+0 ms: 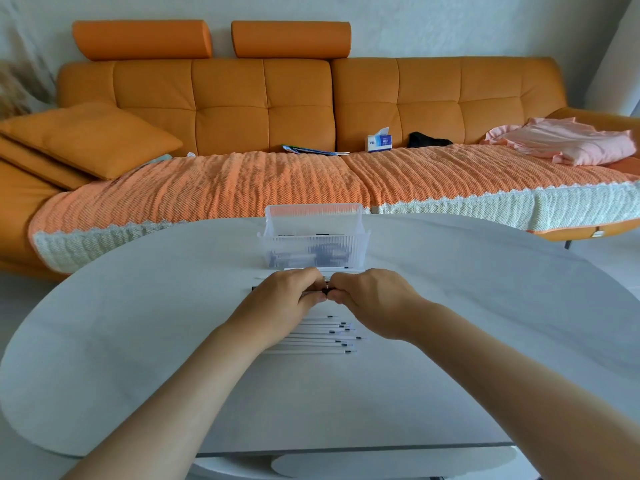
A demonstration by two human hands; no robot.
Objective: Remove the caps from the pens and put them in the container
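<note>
Hands meet over the middle of the white table, knuckles up. The left hand and the right hand both have their fingers curled tight and pinch one pen between them, thumb tips nearly touching just below it. Only a short dark part of the pen shows in the gap between the two hands. The rest is hidden under the fingers, and I cannot tell whether its cap is on. Its long axis runs left to right, level with the table; which end points which way is hidden.

Just beyond the hands stands the container, a clear ribbed plastic box with small dark pieces in its bottom. A couple of thin white pens lie left to right just in front of its near wall. On the near side of the hands a row of pens lies side by side on the table, all lengthwise left to right, dark tips at the right end. The left forearm covers their left ends.

Behind the table stands an orange sofa with a tissue box and folded pink cloth on it.
</note>
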